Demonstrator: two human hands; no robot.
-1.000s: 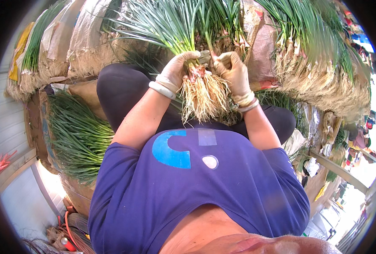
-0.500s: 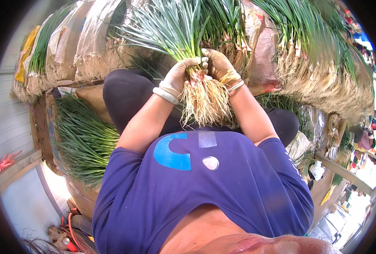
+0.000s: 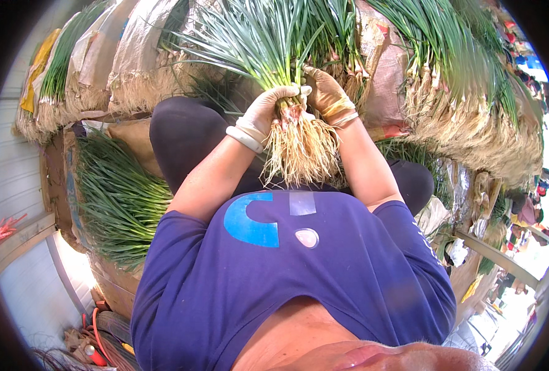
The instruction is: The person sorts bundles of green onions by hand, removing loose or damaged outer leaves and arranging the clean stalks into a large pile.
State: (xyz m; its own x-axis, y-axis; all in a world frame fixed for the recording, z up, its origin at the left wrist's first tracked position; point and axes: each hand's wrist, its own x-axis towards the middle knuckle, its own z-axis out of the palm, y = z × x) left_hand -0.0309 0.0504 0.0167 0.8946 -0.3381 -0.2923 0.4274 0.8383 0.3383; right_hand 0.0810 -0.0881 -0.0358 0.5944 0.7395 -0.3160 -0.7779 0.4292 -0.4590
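A leafy bunch of green garlic point(image 3: 259, 59) hangs between my hands over my lap, its leaves pointing away from me. Its pale, tangled roots point(image 3: 302, 151) spread toward my chest. My left hand point(image 3: 267, 110), in a whitish glove with a pale band at the wrist, is closed round the left side of the stems just above the pinkish bulbs. At the right side of the stems, my right hand point(image 3: 327, 96), in a yellow-stained glove, curls its fingers against the bunch. Some of its fingers are hidden behind the stems.
Bundles with pale roots line the far side, some in woven sacks point(image 3: 141, 59), others bare on the right point(image 3: 438, 102). More green stalks point(image 3: 123, 204) lie beside my left knee. A wooden rail point(image 3: 500, 256) runs at right; cables point(image 3: 95, 334) lie at lower left.
My right hand has shifted slightly up and right along the stems, its thumb higher. My left thumb now reaches further across the front of the bunch.
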